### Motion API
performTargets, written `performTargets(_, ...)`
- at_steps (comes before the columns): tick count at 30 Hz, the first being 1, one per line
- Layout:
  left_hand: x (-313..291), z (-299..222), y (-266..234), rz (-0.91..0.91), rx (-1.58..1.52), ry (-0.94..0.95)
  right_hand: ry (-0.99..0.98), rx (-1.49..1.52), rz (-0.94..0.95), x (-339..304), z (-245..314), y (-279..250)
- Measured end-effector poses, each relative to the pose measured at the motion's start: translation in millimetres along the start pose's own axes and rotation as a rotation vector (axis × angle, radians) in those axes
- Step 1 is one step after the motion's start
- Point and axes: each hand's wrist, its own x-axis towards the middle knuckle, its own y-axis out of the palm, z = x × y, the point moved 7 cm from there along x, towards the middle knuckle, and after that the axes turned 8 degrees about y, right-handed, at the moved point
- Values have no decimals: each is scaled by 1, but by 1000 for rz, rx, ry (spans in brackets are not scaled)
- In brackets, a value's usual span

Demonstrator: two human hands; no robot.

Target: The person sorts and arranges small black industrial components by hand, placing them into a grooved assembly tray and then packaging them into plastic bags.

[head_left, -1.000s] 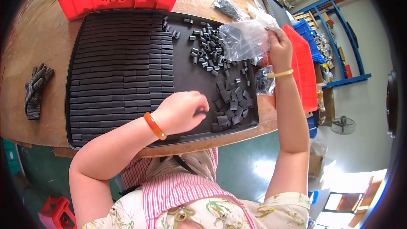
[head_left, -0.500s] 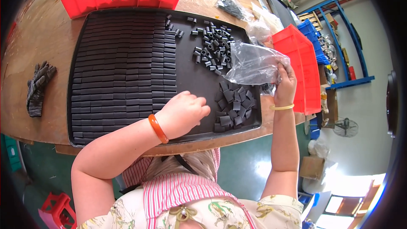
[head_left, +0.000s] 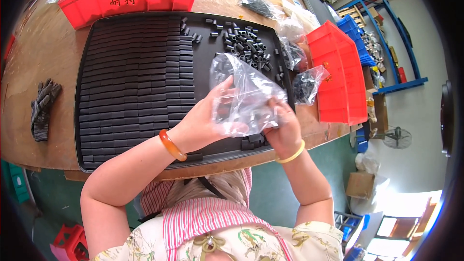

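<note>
A clear plastic bag is spread between my two hands over the right half of a black tray. My right hand grips its right side, fingers pinched into the film. My left hand is at the bag's left end with thumb and fingers spread apart; the film overlaps the fingers, and whether they are inside or behind it I cannot tell. Short black tubes lie loose behind the bag. Flat black pieces show partly beneath it. Rows of black pieces fill the tray's left side.
A red bin stands behind the tray at the left, and another red bin at the right. Bags of black parts lie between tray and right bin. A grey glove rests on the wooden table at the left.
My right hand has brought the bag left and nearer, from the tray's right edge to over the tray. My left hand has gone from closed to spread fingers and now touches the bag.
</note>
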Motion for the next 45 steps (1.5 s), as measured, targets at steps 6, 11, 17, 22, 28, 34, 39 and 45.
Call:
performTargets(6, 6, -14, -48, -443, -172, 86, -226, -448, 60, 13, 19, 46)
performTargets(11, 9, -45, -92, -657, -18, 326, -1051, -1881, -321, 73, 55, 58)
performTargets(17, 6, -55, -101, -709, -7, 415, -822, -2030, -222, 159, 33, 49)
performTargets(22, 3, -54, -116, -761, 58, 366, -737, -2036, -361, 195, 66, 31)
performTargets(28, 4, -64, -123, -830, 47, 386, -722, -1977, -612, 207, 80, -4)
performTargets(34, 4, -67, -124, -854, -9, 367, -678, -1995, -516, 201, 72, -12)
performTargets(39, 3, -70, -124, -855, -2, 381, -783, -1950, -201, 173, 49, 11)
performTargets(45, 3, -69, -123, -862, -21, 374, -825, -2088, -426, 162, 60, -13)
